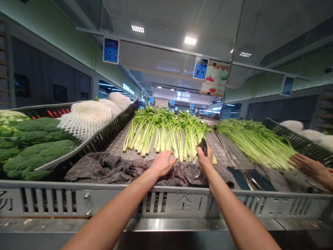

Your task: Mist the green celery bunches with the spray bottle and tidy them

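Note:
Bunches of celery (166,135) lie side by side on the textured metal shelf, leaves to the back and pale stalk ends toward me. My left hand (162,164) is over the crumpled dark grey cloth, close to the stalk ends, with its fingers stretched out and nothing in it. Wrapped around the black-topped neck of a clear spray bottle (193,170), my right hand (205,157) is closed at the right end of the celery row. The bottle's transparent body hangs low, in front of the cloth (104,168).
Broccoli (39,156) and white foam-netted produce (88,116) fill a black crate (104,133) on the left. A mirrored panel (260,149) on the right reflects celery and a hand. A slotted metal rail (117,201) runs along the front. Price signs (201,67) hang above.

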Available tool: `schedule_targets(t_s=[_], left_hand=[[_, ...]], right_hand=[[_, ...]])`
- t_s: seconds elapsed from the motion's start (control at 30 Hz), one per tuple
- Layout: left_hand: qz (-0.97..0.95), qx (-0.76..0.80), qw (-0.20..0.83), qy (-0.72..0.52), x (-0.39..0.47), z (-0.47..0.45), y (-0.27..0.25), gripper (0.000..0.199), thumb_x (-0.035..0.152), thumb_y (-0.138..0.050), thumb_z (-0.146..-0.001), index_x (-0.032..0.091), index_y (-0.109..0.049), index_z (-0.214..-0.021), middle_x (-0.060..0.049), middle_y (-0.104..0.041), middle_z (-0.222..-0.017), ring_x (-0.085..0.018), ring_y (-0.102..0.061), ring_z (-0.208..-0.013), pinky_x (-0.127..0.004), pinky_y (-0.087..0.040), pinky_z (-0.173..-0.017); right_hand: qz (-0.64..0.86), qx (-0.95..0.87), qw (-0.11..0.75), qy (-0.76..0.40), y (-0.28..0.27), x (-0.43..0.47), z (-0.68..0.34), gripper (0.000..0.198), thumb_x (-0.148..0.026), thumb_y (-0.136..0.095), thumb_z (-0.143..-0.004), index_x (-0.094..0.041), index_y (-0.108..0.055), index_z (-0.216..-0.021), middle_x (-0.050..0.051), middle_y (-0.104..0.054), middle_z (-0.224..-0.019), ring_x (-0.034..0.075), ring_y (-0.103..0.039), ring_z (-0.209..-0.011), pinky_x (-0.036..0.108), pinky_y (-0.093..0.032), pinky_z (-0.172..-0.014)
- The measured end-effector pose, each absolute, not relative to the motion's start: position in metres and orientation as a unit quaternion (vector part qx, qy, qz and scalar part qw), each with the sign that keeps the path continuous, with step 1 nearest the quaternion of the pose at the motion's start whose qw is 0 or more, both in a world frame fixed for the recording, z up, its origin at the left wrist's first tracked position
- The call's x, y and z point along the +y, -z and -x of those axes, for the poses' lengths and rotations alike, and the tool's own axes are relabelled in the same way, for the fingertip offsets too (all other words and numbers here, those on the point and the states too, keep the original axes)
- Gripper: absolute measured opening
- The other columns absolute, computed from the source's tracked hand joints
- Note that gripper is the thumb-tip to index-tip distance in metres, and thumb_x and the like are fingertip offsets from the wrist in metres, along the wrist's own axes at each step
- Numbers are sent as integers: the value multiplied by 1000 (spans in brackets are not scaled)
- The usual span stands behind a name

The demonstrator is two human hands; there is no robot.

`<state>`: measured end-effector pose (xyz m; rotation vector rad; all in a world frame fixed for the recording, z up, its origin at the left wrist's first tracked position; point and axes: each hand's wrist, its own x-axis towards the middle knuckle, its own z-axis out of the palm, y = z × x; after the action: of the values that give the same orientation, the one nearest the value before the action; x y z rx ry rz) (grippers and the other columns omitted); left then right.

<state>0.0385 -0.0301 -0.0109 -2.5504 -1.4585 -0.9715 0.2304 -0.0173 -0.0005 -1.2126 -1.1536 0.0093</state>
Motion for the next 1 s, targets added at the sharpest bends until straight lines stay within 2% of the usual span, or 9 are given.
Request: schedule_targets(t_s=[0.27,0.4,0.6,1.0], left_hand=[[824,-471,32,313,-31,-38,11,35,38,-32,-81,16,-50,-101,-9,-56,-104,-19,-51,-98,-31,-39,-85],[825,-471,36,309,-31,-39,11,35,38,-31,-81,16,-50,-101,-9,-56,-104,-19,-51,-97,-31,-39,-84],[827,-468,36,310,-31,-38,10,36,38,-31,-81,15,-50,-102,-9,-56,-104,-20,-51,-97,-31,-39,-85],[825,-477,25,302,-33,-39,9,37,38,-32,-81,15,-50,-103,-9,-56,-106,-19,-51,-98,-30,-39,-85]], right_hand=[[579,-457,675,7,2,-13,-235,33,-39,-48,-60,-17,-60,-81,3,-59,-67,20,-54,-66,29,-39,-61],[564,-478,673,-7,2,-12,-235,32,-39,-48,-60,-17,-60,-81,3,-59,-67,20,-54,-65,29,-40,-59],[537,-515,668,-11,0,-16,-232,28,-35,-48,-60,-18,-60,-80,4,-61,-74,20,-55,-72,29,-40,-66],[540,-497,679,-10,-2,-18,-231,29,-35,-48,-60,-18,-59,-80,3,-60,-74,19,-54,-71,28,-39,-64]])
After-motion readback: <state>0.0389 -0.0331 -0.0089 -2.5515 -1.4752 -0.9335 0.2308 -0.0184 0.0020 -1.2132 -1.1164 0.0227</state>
